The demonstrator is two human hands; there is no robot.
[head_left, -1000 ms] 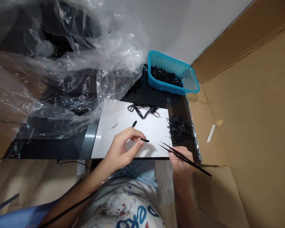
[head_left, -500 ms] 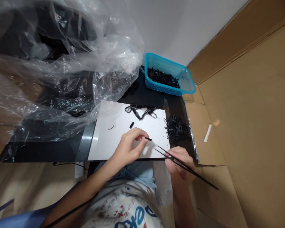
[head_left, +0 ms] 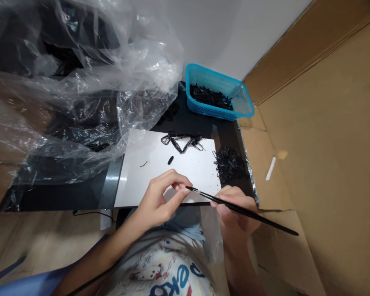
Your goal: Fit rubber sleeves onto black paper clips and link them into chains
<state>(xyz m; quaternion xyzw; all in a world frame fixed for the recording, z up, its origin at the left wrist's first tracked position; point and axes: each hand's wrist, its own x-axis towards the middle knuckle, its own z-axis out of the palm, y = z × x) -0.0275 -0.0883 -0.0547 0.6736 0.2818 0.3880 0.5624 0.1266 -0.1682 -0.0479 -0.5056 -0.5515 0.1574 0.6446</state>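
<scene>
Over the white sheet [head_left: 135, 181], my left hand [head_left: 163, 197] pinches a small black piece [head_left: 190, 188] between thumb and fingertips. My right hand [head_left: 237, 205] grips black tweezers [head_left: 249, 211], whose tips meet that piece just beside my left fingertips. What the piece is cannot be made out. A short black oblong piece [head_left: 170, 160] and a thin curved black strand [head_left: 143, 164] lie on the sheet. Toward its far edge is a tangle of black loops and strips [head_left: 181, 143]. A heap of black loops [head_left: 230, 164] sits right of the sheet.
A blue plastic basket [head_left: 220, 111] holding many black pieces stands at the back right. Crumpled clear plastic [head_left: 111, 94] covers the table's left and back. Cardboard panels [head_left: 320, 123] rise on the right, and a white strip [head_left: 270, 168] lies there. Foil tape [head_left: 249, 172] edges the table.
The tweezers have moved left and closed up, their tips now at the black piece in my left fingers. My left hand has shifted slightly down and left.
</scene>
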